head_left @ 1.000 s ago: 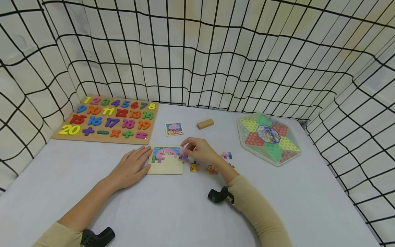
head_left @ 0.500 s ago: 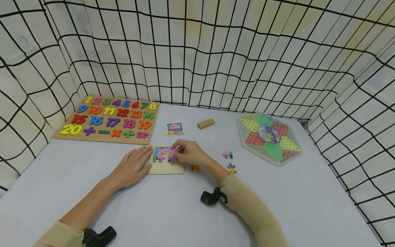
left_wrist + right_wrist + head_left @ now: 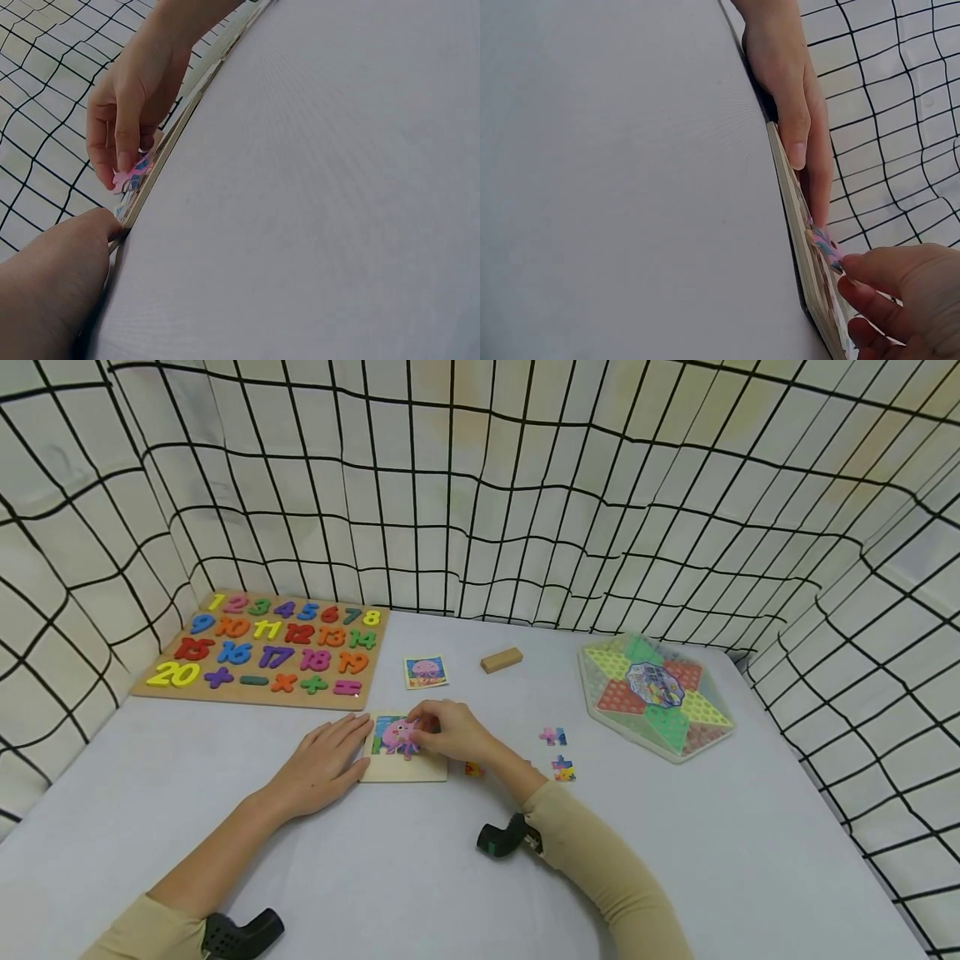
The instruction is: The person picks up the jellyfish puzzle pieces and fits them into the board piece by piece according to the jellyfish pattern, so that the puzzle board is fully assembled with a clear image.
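A small wooden jigsaw tray [image 3: 397,770] lies flat on the table, its upper part filled with a pink cartoon sea animal on blue and green. My left hand [image 3: 324,770] rests at the tray's left edge, fingers extended. Over the upper right of the tray, my right hand [image 3: 453,732] pinches a pink and blue jigsaw piece [image 3: 133,178] between thumb and fingers. In the right wrist view that jigsaw piece [image 3: 826,249] is tilted, close over the tray. The right hand hides part of the tray in the head view.
Loose jigsaw pieces [image 3: 553,737] lie to the right. Behind the tray are a picture card [image 3: 425,672] and a wooden block [image 3: 502,661]. A number board [image 3: 251,696] stands back left, a star-patterned game box [image 3: 655,684] back right. Black netting [image 3: 465,535] encloses the table.
My right hand has moved left with the jigsaw piece, from the tray's right edge to over its picture. The left hand has stayed at the tray's left edge.
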Demonstrator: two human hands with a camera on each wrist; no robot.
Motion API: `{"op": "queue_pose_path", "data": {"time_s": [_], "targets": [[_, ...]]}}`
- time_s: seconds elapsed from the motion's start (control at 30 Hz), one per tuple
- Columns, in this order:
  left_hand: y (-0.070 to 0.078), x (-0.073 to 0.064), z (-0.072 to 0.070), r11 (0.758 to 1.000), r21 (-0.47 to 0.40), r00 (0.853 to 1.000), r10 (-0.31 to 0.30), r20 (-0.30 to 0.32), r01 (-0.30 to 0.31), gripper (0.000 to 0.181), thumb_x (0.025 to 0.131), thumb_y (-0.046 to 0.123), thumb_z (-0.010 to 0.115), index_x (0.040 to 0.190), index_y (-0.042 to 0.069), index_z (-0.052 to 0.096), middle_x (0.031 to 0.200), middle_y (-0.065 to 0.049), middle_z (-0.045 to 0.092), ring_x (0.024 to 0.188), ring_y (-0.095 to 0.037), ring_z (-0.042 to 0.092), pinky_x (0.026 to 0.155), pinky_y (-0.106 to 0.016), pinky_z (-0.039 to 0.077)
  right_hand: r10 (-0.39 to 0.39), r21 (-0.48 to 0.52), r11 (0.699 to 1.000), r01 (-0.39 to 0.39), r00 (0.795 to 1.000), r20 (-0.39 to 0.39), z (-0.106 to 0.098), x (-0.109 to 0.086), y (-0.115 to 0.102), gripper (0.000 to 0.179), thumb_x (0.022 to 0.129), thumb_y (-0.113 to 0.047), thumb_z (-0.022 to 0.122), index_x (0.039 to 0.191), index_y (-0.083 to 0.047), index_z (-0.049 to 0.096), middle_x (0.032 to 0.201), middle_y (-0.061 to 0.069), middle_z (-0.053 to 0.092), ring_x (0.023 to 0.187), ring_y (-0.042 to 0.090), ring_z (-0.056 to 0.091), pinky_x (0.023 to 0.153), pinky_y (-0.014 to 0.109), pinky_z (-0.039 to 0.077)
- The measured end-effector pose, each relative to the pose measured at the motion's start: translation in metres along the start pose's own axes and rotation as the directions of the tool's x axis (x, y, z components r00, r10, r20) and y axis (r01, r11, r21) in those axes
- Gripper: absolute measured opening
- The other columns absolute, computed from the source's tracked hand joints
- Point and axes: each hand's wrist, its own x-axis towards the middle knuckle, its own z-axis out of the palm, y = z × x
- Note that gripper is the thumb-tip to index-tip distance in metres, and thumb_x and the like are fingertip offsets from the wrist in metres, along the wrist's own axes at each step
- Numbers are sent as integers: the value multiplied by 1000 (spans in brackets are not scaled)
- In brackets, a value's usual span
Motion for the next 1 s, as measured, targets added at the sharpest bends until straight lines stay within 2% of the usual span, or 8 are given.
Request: {"op": "queue_pose_path", "data": {"time_s": [0.23,0.53,0.8,1.0], "targets": [[-1,0,1,1000,3,1000,3,-5,-3,59,94,29,49,141,-1,30,146,-17,28,136,-34,16,107,-53,13,3,-44,999,-2,1000,2,4,4,-2,21,86,-15,65,104,-6,64,75,-4,56,66,6,48,57,15,40],[-1,0,1,1000,8,1000,6,-5,-6,59,94,29,48,141,-1,31,146,-17,28,136,-34,17,107,-53,13,8,-80,997,-11,999,-39,6,3,-5,18,84,-15,66,100,-7,66,71,-6,55,64,7,47,53,15,37],[1,-1,1,1000,5,999,22,-29,-22,57,94,28,49,140,-2,33,144,-18,30,134,-35,20,105,-54,15,34,-120,992,-41,998,-61,8,2,-9,16,83,-17,67,97,-10,66,72,-7,56,70,8,47,63,18,37],[0,0,1,999,11,998,31,-45,-30,56,94,27,49,139,-3,34,144,-18,31,134,-36,21,105,-54,16,11,-157,987,-23,997,-80,9,3,-9,16,81,-19,70,94,-10,68,75,-6,58,73,9,47,65,19,36]]}}
